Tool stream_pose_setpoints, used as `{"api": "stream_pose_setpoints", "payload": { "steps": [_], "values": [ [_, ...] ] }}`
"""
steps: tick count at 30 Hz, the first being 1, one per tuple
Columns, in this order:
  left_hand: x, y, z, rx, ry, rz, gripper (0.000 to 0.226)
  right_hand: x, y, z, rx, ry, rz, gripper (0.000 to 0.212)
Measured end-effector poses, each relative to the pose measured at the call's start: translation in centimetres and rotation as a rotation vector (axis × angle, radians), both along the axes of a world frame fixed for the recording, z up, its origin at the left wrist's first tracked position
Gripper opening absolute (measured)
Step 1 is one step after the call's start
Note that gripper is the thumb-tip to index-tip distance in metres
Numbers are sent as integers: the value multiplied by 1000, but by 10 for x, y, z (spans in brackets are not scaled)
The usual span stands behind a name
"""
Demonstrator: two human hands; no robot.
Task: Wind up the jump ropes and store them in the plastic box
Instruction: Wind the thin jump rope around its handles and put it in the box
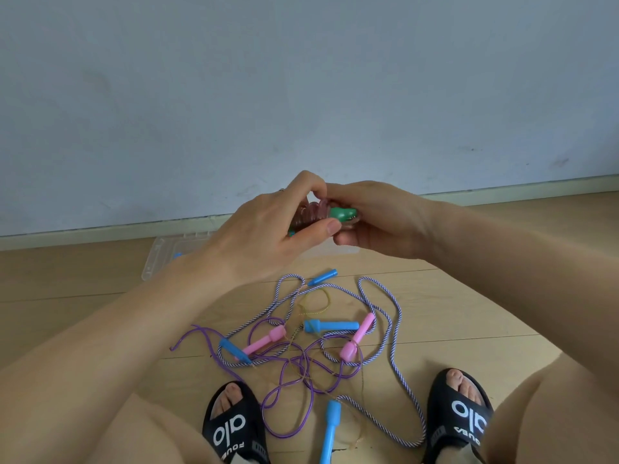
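My left hand and my right hand meet above the floor and both grip a wound jump rope with pinkish clear coils and green handles. Below them lies a tangle of loose jump ropes: a purple-and-white striped rope, a purple rope, pink handles and blue handles. The clear plastic box sits on the floor against the wall, mostly hidden behind my left hand.
My two feet in black slippers rest on the wooden floor at either side of the tangle. A pale wall with a baseboard runs behind the box. My knees fill the lower corners.
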State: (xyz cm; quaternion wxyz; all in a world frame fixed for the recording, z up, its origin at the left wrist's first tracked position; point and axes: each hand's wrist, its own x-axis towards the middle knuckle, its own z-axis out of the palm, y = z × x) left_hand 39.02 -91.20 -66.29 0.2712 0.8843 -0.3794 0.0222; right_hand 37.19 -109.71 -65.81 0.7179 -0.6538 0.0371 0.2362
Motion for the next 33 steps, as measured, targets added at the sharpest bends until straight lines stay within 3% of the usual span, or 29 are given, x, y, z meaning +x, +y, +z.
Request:
{"api": "stream_pose_setpoints", "payload": {
  "steps": [6,9,12,20,26,29,33],
  "values": [
    [-4,-3,3,-249,254,14,19,0,1,5,63,57,-50,16],
    [-3,-6,3,-335,365,47,18,-5,5,3,-22,32,-68,25],
    [2,-5,0,-358,416,75,25,-10,8,2,-34,42,-122,35],
    [9,0,-2,-301,448,150,27,-22,10,5,24,-21,-267,12],
    [11,-2,-2,-315,472,185,29,-28,10,15,140,-86,-282,13],
    [11,0,0,-348,509,179,30,-32,9,11,2,-242,-242,25],
    [8,-3,1,-347,509,180,30,-31,9,0,-382,-555,-335,9]
  ]
}}
